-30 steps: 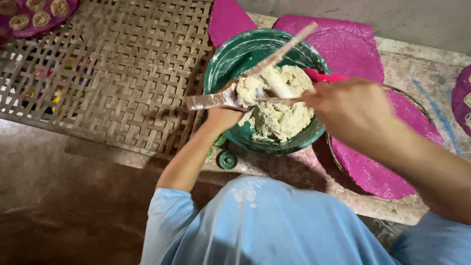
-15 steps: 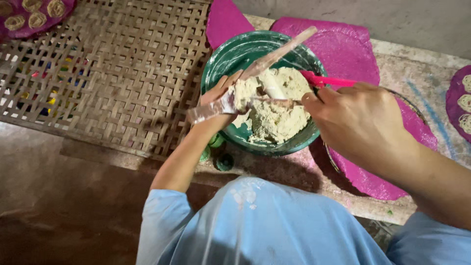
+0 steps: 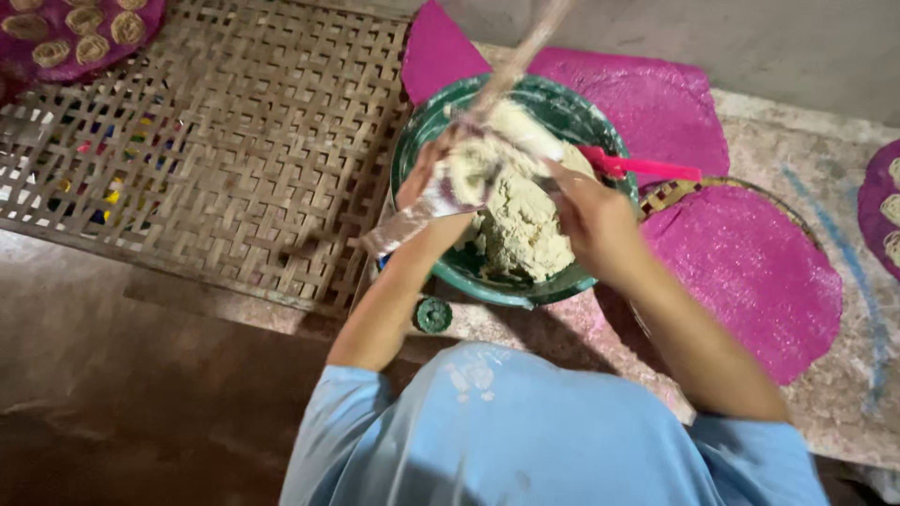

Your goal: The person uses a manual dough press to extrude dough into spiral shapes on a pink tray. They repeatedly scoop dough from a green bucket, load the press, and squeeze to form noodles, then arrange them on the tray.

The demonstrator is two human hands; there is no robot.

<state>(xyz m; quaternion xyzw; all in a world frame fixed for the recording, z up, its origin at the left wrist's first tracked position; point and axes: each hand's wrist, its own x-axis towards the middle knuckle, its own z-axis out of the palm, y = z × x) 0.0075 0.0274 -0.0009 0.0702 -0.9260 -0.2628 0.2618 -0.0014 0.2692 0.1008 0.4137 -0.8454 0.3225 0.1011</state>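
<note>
A green bowl (image 3: 417,159) holds a heap of pale dough (image 3: 525,234). My left hand (image 3: 427,178) grips a long clear plastic bag (image 3: 469,164) smeared and partly filled with dough; the bag runs from below my wrist up past the bowl's far rim and is blurred. At the bag's right side, over the dough, my right hand (image 3: 600,225) has its fingers closed on the plastic. A pink spatula handle (image 3: 647,169) sticks out over the bowl's right rim, just behind my right hand.
A woven bamboo tray (image 3: 216,141) lies to the left. Magenta mats (image 3: 750,272) on round trays lie right of and behind the bowl. Shaped dough pieces (image 3: 84,19) sit on a magenta mat at the top left. A small green cap (image 3: 433,314) lies beside the bowl.
Both hands have lifted the bag higher over the bowl and come closer together. More dough shows inside the bag. The view has shifted a little.
</note>
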